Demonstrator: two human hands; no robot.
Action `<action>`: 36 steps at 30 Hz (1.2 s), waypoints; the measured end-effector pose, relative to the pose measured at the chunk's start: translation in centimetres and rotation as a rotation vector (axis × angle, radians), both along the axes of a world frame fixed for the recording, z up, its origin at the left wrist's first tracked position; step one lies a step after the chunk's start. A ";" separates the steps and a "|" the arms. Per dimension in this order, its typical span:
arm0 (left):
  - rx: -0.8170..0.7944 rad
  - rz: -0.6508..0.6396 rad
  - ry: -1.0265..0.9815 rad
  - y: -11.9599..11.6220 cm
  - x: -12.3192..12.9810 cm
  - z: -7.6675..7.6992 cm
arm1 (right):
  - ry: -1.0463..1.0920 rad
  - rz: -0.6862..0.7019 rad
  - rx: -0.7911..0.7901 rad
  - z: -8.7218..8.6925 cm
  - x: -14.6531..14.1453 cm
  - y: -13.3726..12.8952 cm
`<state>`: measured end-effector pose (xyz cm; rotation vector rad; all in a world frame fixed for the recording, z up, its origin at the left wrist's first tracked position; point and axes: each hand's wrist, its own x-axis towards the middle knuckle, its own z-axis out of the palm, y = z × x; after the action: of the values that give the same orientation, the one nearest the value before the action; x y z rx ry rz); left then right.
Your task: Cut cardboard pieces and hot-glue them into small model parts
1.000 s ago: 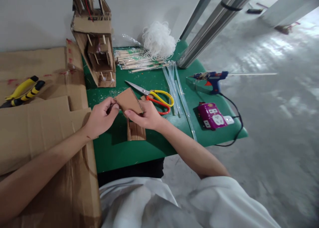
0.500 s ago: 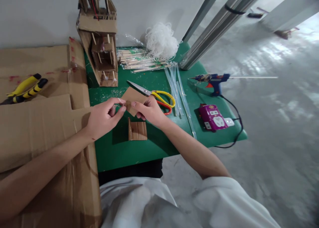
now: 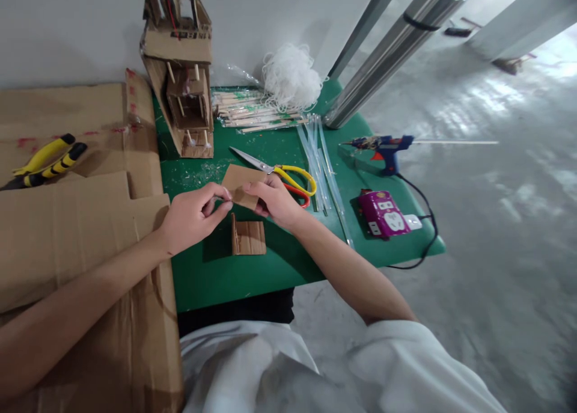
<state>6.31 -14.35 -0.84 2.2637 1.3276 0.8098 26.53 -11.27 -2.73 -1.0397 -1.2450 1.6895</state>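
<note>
Plainly flat, tan cardboard piece (image 3: 238, 180); right hand (image 3: 280, 204) grip holding it, left hand (image 3: 192, 216) pinching corner.

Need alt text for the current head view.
A person's right hand holds a flat cardboard piece over a green table, the left hand at its left edge. Nearer the person sits an L-shaped cardboard piece; scissors lie just beyond the right hand, with clear sticks and a blue glue gun farther right. A cardboard structure stands back left.
</note>
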 end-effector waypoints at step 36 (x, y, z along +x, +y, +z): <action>-0.033 -0.043 -0.053 -0.5 -0.2 -0.3 | 0.052 0.013 -0.098 0.3 0.7 0.7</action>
<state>6.15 -14.81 -1.12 2.2218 1.2553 0.8213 27.28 -10.60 -2.40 -1.0401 -1.1483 1.7916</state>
